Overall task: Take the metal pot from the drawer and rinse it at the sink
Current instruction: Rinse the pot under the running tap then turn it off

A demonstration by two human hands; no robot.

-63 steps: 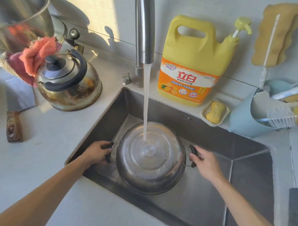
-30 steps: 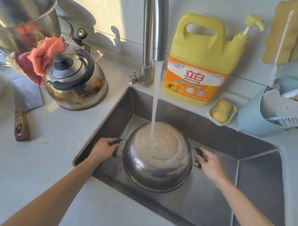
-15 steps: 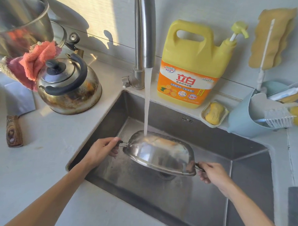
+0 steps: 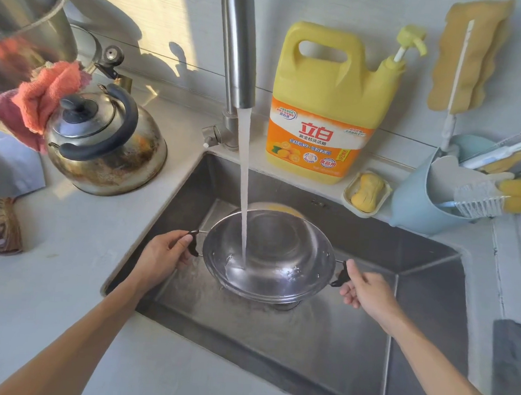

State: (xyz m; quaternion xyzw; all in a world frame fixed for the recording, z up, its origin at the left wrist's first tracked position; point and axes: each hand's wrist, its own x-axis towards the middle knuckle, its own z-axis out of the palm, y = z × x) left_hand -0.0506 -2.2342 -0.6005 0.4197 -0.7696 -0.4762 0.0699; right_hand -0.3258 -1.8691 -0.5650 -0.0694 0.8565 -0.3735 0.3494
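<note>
The metal pot (image 4: 283, 255) hangs over the steel sink (image 4: 351, 335), its open mouth tilted up toward me. Water from the tap (image 4: 239, 47) runs straight into it and pools at the near inner wall. My left hand (image 4: 161, 257) grips the black handle on the pot's left side. My right hand (image 4: 365, 290) pinches the black handle on its right side. Both arms reach in from the bottom of the view.
A kettle (image 4: 106, 143) and an orange cloth (image 4: 45, 95) sit on the counter at left, by a knife handle (image 4: 4, 225). A yellow detergent jug (image 4: 332, 105), a soap dish (image 4: 367, 191) and a blue brush holder (image 4: 426, 195) line the sink's far edge.
The pot was bottom-up under the stream. Both hands have rolled it over, so its mouth now faces up and the water falls inside it.
</note>
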